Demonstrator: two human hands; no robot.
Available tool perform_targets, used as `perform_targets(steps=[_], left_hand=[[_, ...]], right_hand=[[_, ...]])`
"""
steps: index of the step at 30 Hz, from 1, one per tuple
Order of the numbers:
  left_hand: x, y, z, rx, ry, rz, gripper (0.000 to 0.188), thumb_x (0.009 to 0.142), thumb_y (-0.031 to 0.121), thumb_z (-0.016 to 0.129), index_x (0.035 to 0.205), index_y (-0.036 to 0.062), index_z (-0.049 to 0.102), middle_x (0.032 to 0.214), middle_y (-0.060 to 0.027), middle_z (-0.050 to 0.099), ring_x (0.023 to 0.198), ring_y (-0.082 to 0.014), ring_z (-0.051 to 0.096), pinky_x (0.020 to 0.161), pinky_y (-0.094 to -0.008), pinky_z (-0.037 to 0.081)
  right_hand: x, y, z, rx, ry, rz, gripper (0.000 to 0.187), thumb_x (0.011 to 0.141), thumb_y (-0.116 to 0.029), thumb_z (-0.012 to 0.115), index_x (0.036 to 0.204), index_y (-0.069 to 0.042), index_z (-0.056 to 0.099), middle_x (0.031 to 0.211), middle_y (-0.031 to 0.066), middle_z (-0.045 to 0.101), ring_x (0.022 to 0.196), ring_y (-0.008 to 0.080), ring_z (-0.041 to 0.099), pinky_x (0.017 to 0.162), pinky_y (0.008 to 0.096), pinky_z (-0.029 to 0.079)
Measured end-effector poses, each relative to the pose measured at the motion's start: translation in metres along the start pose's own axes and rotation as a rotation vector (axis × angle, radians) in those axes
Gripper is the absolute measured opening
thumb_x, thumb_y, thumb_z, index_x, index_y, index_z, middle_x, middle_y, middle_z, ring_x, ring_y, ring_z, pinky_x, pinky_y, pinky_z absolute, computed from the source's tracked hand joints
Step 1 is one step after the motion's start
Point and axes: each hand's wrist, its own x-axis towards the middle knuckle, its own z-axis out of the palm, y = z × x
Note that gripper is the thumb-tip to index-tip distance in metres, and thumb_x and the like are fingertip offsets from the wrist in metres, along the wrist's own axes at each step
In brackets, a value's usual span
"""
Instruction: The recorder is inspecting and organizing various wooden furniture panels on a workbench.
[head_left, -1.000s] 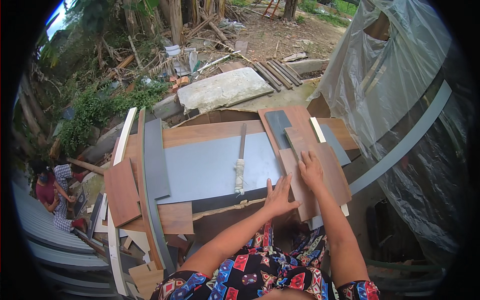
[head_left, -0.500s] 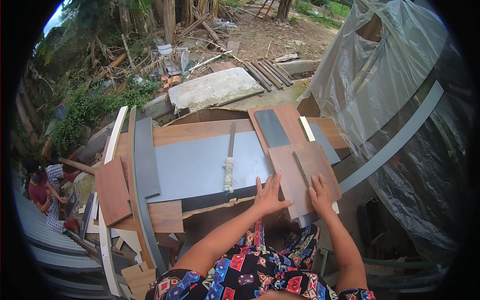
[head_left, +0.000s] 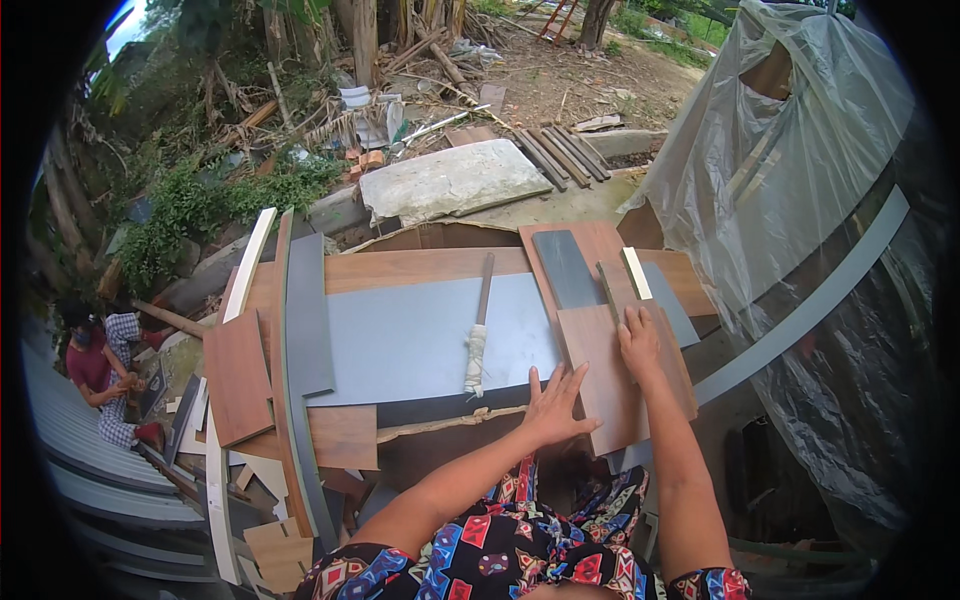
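Observation:
My left hand (head_left: 556, 408) is open, its fingers spread. Its fingertips and thumb lie at the left edge of a light brown wooden board (head_left: 598, 385). On top of that board lies a narrower brown board (head_left: 668, 352), slanting along its right side. My right hand (head_left: 640, 345) presses on this upper board near its left edge, its fingers lying along the surface. Beneath both boards is a longer reddish-brown panel (head_left: 538, 265), with a dark grey piece (head_left: 568, 270) and a short pale strip (head_left: 636, 272) at its far end.
A stick with a wrapped handle (head_left: 476, 355) lies on a grey panel (head_left: 400, 335). Long strips and boards (head_left: 237, 380) overhang the left side. Clear plastic sheeting (head_left: 770, 190) hangs at right, beside a long grey strip (head_left: 800, 320). Another person (head_left: 100, 370) sits at far left.
The upper board has slid away from me over the lower board, together with my right hand. My left hand stays at the lower board's left edge. The whole view has shifted slightly.

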Motion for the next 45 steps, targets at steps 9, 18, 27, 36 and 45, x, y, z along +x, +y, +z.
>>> perform_targets(steps=[9,18,27,36,45], left_hand=[[-0.001,-0.004,0.003,-0.004,0.043,-0.005,0.105,0.071,0.065,0.06,0.147,0.0113,0.012,0.146,-0.0181,0.03,0.139,-0.0343,0.02,0.109,-0.061,-0.005],[-0.001,-0.002,0.005,0.022,0.037,0.001,0.104,0.072,0.065,0.058,0.147,0.011,0.011,0.147,-0.018,0.029,0.14,-0.0325,0.019,0.109,-0.0611,-0.004],[0.0,-0.003,0.005,0.009,0.024,-0.001,0.104,0.073,0.064,0.059,0.148,0.0114,0.01,0.147,-0.0193,0.029,0.14,-0.0327,0.018,0.108,-0.0612,-0.005],[-0.001,-0.004,0.003,-0.002,0.023,0.017,0.103,0.073,0.065,0.058,0.147,0.0101,0.01,0.147,-0.0185,0.029,0.139,-0.0347,0.02,0.108,-0.0627,-0.005],[0.0,-0.006,0.006,0.013,0.036,0.032,0.104,0.073,0.069,0.054,0.147,0.0091,0.01,0.145,-0.0202,0.03,0.138,-0.0363,0.021,0.107,-0.0635,-0.004]], right_hand=[[0.006,0.032,-0.007,-0.067,0.024,0.137,0.048,0.09,-0.036,0.046,0.132,-0.014,0.048,0.138,0.0196,0.039,0.124,0.036,0.042,0.103,0.0443,0.034],[-0.043,0.059,-0.045,-0.04,0.011,0.146,0.046,0.091,-0.033,0.046,0.131,-0.01,0.047,0.138,0.0217,0.039,0.123,0.038,0.041,0.101,0.044,0.036],[-0.086,0.065,-0.066,-0.035,-0.038,0.077,0.047,0.09,-0.031,0.047,0.133,-0.01,0.046,0.139,0.022,0.038,0.123,0.0377,0.041,0.102,0.0432,0.035],[-0.031,0.058,-0.035,-0.041,-0.009,0.085,0.047,0.09,-0.033,0.047,0.133,-0.013,0.048,0.139,0.0214,0.038,0.124,0.0364,0.04,0.104,0.0466,0.031],[0.016,0.004,0.007,-0.114,-0.014,0.054,0.048,0.09,-0.036,0.045,0.134,-0.016,0.047,0.14,0.018,0.039,0.127,0.0346,0.038,0.105,0.0512,0.027]])
